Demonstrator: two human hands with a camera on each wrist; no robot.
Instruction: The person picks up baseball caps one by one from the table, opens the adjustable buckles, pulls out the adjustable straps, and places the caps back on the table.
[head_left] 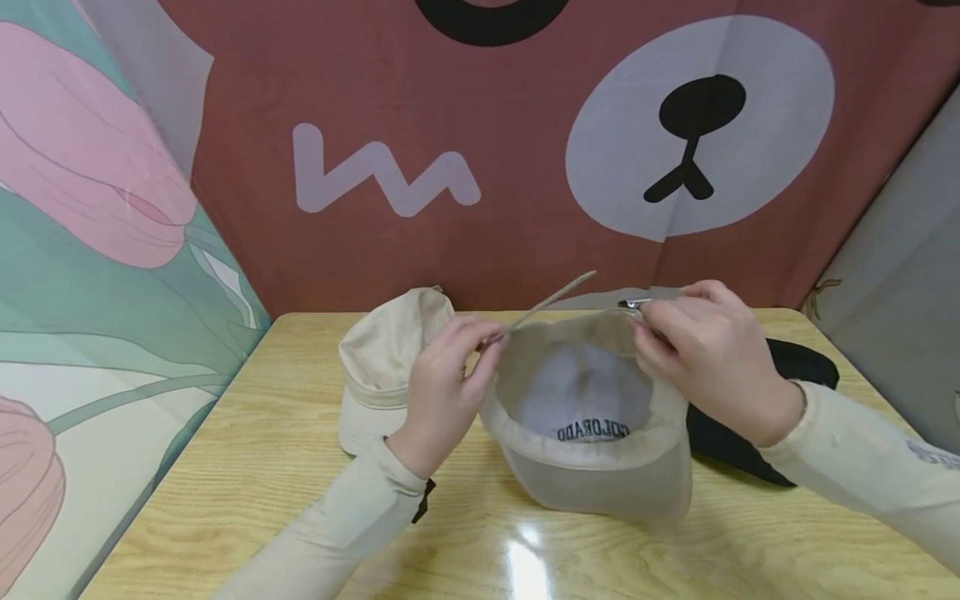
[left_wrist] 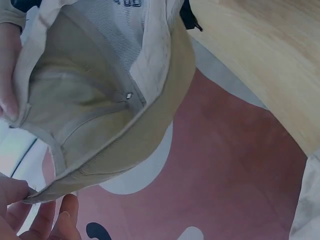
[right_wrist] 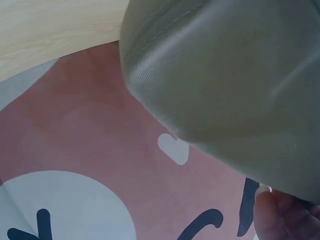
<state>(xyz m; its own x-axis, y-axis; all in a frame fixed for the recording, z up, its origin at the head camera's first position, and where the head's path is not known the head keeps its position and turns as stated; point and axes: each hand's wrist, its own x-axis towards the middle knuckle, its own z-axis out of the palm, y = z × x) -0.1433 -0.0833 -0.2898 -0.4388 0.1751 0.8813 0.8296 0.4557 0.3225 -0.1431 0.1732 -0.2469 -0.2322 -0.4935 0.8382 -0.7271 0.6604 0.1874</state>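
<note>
L hand & R hand pinch beige cap edges (strap end free, buckle nr R).

Behind a light wood-grain table hangs a reddish-brown fabric backdrop printed with a cartoon bear's face, its pale oval muzzle carrying a black nose, with a pale zigzag to the left. A tulip-printed curtain in pink and green covers the left side, a plain grey panel the right. Bright light glares off the tabletop's near part.
</note>
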